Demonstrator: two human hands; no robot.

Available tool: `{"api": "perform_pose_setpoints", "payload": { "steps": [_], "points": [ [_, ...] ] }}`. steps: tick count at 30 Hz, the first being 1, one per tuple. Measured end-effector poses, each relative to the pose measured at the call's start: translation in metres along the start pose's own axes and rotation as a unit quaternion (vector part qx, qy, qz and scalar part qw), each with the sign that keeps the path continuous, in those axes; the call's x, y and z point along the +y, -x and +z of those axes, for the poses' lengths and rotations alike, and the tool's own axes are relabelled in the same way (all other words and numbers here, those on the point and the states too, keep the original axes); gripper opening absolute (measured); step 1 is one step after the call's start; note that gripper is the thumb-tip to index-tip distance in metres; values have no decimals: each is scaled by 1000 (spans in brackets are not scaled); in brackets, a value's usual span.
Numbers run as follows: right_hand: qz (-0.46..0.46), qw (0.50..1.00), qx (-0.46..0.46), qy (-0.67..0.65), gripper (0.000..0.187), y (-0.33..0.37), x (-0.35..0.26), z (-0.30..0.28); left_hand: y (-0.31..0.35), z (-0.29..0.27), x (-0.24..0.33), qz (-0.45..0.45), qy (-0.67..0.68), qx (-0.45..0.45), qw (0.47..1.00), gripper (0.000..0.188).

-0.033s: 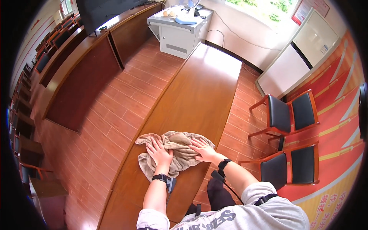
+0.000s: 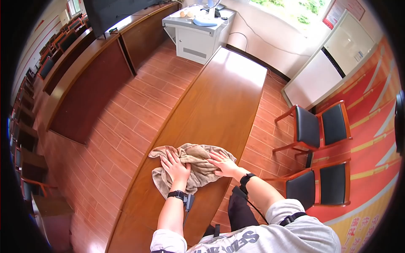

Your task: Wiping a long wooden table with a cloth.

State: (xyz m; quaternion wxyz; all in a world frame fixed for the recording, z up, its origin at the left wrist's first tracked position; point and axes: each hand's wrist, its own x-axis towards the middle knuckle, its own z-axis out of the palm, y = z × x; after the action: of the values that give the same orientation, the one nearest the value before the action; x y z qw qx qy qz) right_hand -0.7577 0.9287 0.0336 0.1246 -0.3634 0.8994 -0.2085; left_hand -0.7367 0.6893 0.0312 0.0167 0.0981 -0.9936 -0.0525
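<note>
A crumpled beige-brown cloth [image 2: 198, 168] lies across the near part of a long polished wooden table [image 2: 211, 109]. On the cloth's left half my left hand [image 2: 176, 168] rests palm down, its fingers stretched forward and apart. My right hand [image 2: 223, 163] presses flat near the cloth's right end, close to the table's right edge, fingers spread. Folds bunch up between the two hands. Neither palm shows from above. Each wrist wears a dark strap, with a small grey device beside the left one.
Two dark-seated wooden chairs [image 2: 308, 126] [image 2: 301, 189] stand to the right by a red wall panel. Beyond the table's far end are a grey cabinet [image 2: 192, 42] with a fan and a whitish board [image 2: 314, 80] against the wall. Curved wooden desks [image 2: 90, 84] line the left.
</note>
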Motion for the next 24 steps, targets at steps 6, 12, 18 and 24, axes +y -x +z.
{"api": "perform_pose_setpoints", "payload": {
  "steps": [6,12,18,24],
  "points": [
    [-102,993,-49,-30,73,-54,65,-37,-13,6,20,-82,-3,-29,996,82],
    [-197,970,-117,-78,73,-69,70,-17,3,20,9,-273,-78,0,959,88],
    [-281,942,-171,-66,63,-75,79,-19,1,10,1,-288,-18,-83,954,105],
    [-362,907,-203,-74,56,-102,91,-24,6,5,-20,-327,-34,-199,923,119]
  ]
}}
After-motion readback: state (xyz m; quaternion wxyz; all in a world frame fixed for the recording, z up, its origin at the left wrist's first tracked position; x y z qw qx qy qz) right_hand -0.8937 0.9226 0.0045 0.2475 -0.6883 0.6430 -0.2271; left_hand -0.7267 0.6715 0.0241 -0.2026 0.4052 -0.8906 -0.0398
